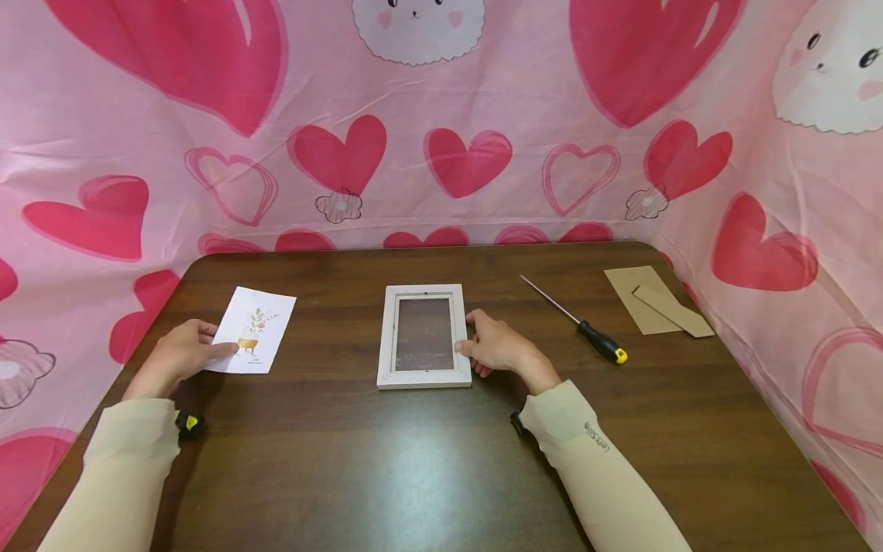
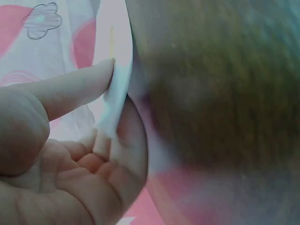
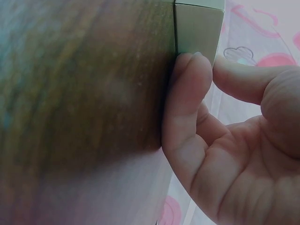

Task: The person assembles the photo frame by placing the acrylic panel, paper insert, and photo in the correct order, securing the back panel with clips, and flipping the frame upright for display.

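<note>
In the head view my left hand (image 1: 182,354) pinches the lower left edge of a white picture card (image 1: 258,307) printed with a potted plant. The left wrist view has the thumb on the card's face (image 2: 115,42) and curled fingers behind it. A white picture frame (image 1: 388,337) lies in the middle of the table, its opening showing a dark, speckled pane (image 1: 424,333). My right hand (image 1: 500,345) grips the frame's right edge. In the right wrist view, fingertips press the frame's side (image 3: 199,28) and the thumb sits at its upper edge.
Right of the frame lies a screwdriver (image 1: 582,326) with a black and yellow handle. Farther right are a brown backing board (image 1: 631,295) and a narrow brown strip (image 1: 672,310) overlapping it. Heart-printed pink cloth (image 1: 407,100) hangs behind and beside the brown wooden table (image 1: 331,460).
</note>
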### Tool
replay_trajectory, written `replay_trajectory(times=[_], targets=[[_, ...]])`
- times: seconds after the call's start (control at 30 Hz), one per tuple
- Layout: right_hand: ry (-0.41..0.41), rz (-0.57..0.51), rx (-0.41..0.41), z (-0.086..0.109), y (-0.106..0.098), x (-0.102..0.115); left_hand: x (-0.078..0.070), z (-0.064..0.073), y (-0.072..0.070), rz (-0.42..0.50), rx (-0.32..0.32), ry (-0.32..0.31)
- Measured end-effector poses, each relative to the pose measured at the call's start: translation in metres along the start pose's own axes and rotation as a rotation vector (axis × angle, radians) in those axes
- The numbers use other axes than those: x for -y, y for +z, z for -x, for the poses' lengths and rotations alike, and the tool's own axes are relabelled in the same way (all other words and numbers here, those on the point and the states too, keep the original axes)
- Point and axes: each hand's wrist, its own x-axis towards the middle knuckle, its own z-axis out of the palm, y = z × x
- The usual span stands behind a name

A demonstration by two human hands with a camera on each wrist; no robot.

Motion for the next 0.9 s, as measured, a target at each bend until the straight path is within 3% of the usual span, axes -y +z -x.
replay_trajectory(times=[0.13,0.33,0.67,0.9], targets=[[-0.001,-0.004,0.003,0.000,0.000,0.000,-0.002,0.003,0.001,-0.004,-0.069,0.063],[-0.004,-0.002,0.005,-0.001,0.000,0.000,-0.021,0.015,0.001,-0.013,-0.238,0.149],[0.000,-0.009,0.008,-0.001,0.001,-0.002,-0.076,0.036,0.007,0.021,-0.464,0.274],[0.006,-0.015,0.006,-0.001,0.000,-0.001,-0.119,0.048,0.026,0.019,-0.607,0.450]])
